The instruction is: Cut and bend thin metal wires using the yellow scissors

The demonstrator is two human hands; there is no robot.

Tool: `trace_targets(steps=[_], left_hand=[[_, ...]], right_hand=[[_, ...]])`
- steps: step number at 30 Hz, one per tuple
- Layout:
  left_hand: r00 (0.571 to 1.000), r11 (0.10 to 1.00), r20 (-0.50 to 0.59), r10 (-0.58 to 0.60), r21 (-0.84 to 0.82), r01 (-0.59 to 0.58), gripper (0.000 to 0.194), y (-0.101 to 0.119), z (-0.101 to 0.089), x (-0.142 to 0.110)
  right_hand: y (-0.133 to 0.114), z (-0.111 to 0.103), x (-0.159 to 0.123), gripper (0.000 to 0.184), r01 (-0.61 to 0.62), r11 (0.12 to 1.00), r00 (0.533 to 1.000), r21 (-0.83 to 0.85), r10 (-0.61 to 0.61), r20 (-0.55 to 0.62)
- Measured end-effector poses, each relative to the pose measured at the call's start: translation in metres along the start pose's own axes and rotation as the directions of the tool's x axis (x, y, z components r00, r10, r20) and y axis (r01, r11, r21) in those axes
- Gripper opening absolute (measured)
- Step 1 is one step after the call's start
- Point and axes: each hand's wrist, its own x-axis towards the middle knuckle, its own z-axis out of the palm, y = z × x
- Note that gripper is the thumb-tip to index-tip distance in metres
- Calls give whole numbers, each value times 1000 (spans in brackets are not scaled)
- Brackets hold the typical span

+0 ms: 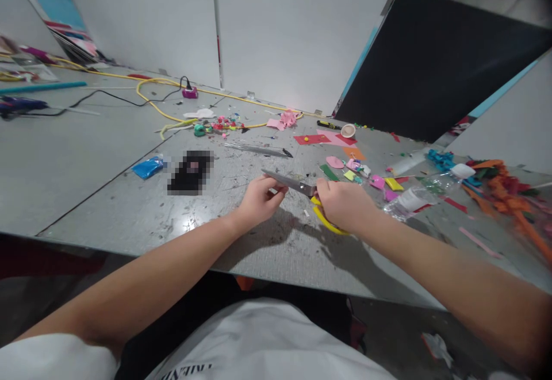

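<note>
My right hand (347,204) is closed round the yellow handles of a pair of scissors (297,184). Their metal blades point left, held over the table, and look nearly closed together. Just under the blade tips, my left hand (261,199) has its thumb and fingers drawn together in a pinch. Whatever sits between those fingers is too small or hidden to make out. A clear strip-like wrapper (259,149) with a dark end lies beyond the scissors. To the left are a blurred-out black object (191,173) and a blue packet (149,167).
A plastic bottle (425,193) lies on the right, beside bright orange and blue scraps (504,196). Paper pieces and a black-yellow marker (328,125) lie farther back. A yellow cord (241,97) runs along the white panels (293,35); a glue gun (21,106) rests far left.
</note>
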Motion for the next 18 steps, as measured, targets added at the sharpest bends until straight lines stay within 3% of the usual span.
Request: trace_targets(steps=[5, 11, 15, 18], left_hand=[[1000, 1000, 10, -18, -19, 18, 13, 1, 1, 1], [1000, 999, -14, -19, -30, 19, 12, 1, 2, 2], [999, 998, 14, -35, -45, 36, 11, 5, 2, 1], [999, 999, 34, -41, -28, 42, 12, 7, 1, 1]], right_hand=[[8, 11, 5, 29, -83, 997, 996, 5, 83, -22], [23, 40, 10, 54, -239, 963, 971, 128, 233, 60], [43, 72, 10, 51, -364, 909, 930, 201, 346, 122], [52, 91, 6, 41, -388, 889, 921, 244, 363, 139]])
